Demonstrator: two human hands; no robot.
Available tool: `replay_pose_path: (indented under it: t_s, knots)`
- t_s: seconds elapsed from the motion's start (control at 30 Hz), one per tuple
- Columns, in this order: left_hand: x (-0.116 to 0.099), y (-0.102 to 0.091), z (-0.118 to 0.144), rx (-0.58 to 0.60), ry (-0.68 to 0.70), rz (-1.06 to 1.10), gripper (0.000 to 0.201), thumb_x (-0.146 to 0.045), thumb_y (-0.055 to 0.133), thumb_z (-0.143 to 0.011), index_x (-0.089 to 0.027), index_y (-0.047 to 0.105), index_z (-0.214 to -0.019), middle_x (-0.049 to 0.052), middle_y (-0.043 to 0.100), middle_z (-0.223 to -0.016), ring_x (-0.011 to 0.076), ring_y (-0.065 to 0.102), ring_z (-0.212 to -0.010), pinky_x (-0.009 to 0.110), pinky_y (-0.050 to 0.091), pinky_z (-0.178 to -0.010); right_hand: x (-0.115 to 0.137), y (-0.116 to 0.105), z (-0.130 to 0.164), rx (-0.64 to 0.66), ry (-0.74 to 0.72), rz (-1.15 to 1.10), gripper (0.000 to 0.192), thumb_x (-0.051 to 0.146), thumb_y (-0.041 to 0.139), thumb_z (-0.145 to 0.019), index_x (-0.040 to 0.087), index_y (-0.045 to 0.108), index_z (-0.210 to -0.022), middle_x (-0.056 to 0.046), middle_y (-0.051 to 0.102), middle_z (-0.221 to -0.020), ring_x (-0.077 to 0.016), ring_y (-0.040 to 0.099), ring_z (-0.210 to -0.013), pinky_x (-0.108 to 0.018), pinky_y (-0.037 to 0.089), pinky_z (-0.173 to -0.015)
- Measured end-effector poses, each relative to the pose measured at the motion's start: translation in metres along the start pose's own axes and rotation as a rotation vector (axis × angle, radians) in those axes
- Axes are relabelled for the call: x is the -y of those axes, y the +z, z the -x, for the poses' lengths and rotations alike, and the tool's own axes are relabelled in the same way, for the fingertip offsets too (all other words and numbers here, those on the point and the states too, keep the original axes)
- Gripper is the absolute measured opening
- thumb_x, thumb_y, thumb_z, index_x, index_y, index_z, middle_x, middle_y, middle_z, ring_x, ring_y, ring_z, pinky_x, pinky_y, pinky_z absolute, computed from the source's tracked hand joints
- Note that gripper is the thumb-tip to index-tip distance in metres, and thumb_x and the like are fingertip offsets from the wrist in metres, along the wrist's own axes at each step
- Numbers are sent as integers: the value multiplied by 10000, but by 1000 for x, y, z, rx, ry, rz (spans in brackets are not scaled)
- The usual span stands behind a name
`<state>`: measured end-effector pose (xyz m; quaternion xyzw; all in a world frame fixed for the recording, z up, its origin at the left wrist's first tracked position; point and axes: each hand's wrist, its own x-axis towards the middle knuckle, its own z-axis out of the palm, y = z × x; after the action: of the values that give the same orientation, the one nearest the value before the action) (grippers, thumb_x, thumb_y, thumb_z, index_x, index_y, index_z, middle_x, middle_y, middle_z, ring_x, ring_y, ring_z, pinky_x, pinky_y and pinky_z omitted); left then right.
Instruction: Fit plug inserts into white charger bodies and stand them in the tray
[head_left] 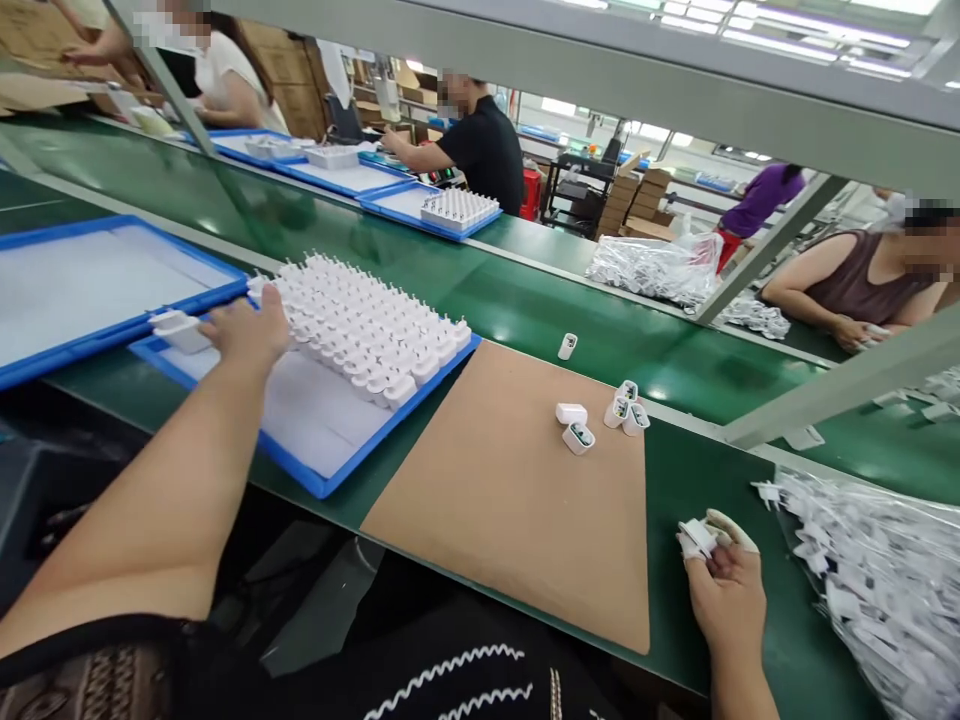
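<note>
My left hand (251,325) reaches over a blue-rimmed tray (322,485), its fingers closed at the corner of a block of white charger housings (367,320) with metal pins upward. Its fingertips are partly hidden. A separate white housing (180,332) lies against the outer side of that hand. Low on the right, my right hand (724,570) pinches a small white plastic charger piece (700,538); pale covers sit on some fingertips. Left of it, several open white housings (578,437) with green circuit boards inside are on a brown board (525,500).
A clear bag of white plastic parts (877,580) lies at the right. Another blue-rimmed tray (90,290) overlaps the bench at left. One housing (568,346) rests on the green belt (510,300). Slanted metal posts (780,250) rise beyond the bench; several people sit across.
</note>
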<state>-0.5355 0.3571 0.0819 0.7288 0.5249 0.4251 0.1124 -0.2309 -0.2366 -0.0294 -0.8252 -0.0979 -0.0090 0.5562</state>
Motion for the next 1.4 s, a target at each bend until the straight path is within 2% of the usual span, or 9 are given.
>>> replay_pose_path:
  t_s: [0.1, 0.3, 0.43, 0.53, 0.63, 0.77, 0.97, 1.23, 1.4]
  knots:
    - [-66, 24, 24, -46, 186, 122, 667, -706, 284, -1018, -158, 661, -991, 132, 662, -1150, 318, 525, -1291, 475, 337, -835, 0, 3, -3, 83, 59, -120, 721, 470, 860, -648, 204, 659, -1287, -135, 732, -1240, -302, 719, -1142, -481, 525, -1105]
    - [-221, 148, 95, 661, 370, 137, 455, -577, 590, -932, -145, 699, -1022, 132, 738, -1076, 286, 654, -1066, 358, 453, -854, 16, 4, -5, 30, 57, -247, 642, 519, 862, -716, 181, 710, -1240, -125, 731, -1230, -295, 721, -1131, -510, 538, -1095]
    - [-257, 204, 119, 771, 216, 21, 610, -532, 808, -789, -60, 644, -1139, 239, 674, -1248, 355, 599, -1201, 365, 450, -931, 37, 0, 9, -28, 41, -444, 768, 400, 958, -594, 230, 675, -1288, -48, 759, -1055, -252, 741, -1004, -467, 617, -955]
    - [-256, 224, 120, 805, 143, 11, 355, -375, 714, -889, -79, 650, -1074, 187, 698, -1180, 273, 630, -1099, 340, 447, -907, 51, -4, 20, 11, 157, -603, 612, 390, 980, -580, 226, 740, -1119, -49, 768, -1034, -245, 742, -1019, -413, 620, -935]
    - [-254, 216, 121, 760, 186, 79, 252, -291, 606, -939, -116, 656, -1114, 143, 707, -1177, 249, 638, -1062, 334, 460, -901, 59, -4, 27, 42, 282, -709, 482, 425, 994, -577, 232, 767, -956, -53, 775, -1076, -237, 742, -1023, -365, 622, -897]
    - [-247, 147, 153, 660, 318, 326, 308, -362, 632, -917, -183, 671, -1166, 58, 727, -1118, 238, 656, -1009, 316, 502, -896, 63, 6, 29, 78, 340, -703, 484, 455, 993, -573, 246, 768, -947, -33, 768, -1051, -181, 718, -896, -296, 603, -760]
    - [-205, 54, 244, 1082, 763, 627, 241, -340, 636, -929, -205, 705, -1116, 66, 744, -1115, 244, 669, -1048, 358, 522, -955, 93, 35, 31, 252, 7, -361, 388, 395, 874, -762, 260, 762, -1109, -33, 698, -1013, -144, 625, -779, -315, 575, -727]
    - [-167, 76, 271, 1214, 586, 781, 432, -335, 834, -805, -193, 688, -1187, 99, 708, -1153, 266, 645, -1091, 408, 518, -995, 125, 65, 31, 637, -193, -172, 218, 335, 804, -836, 261, 744, -1031, -51, 669, -1080, -199, 699, -926, -346, 627, -803]
    - [-167, 79, 272, 1257, 490, 870, 199, -304, 774, -863, -183, 747, -1018, 72, 710, -1005, 231, 654, -977, 377, 525, -938, 134, 74, 35, 502, -573, 270, 202, 199, 637, -935, 257, 752, -1091, -48, 653, -964, -187, 672, -861, -310, 587, -740]
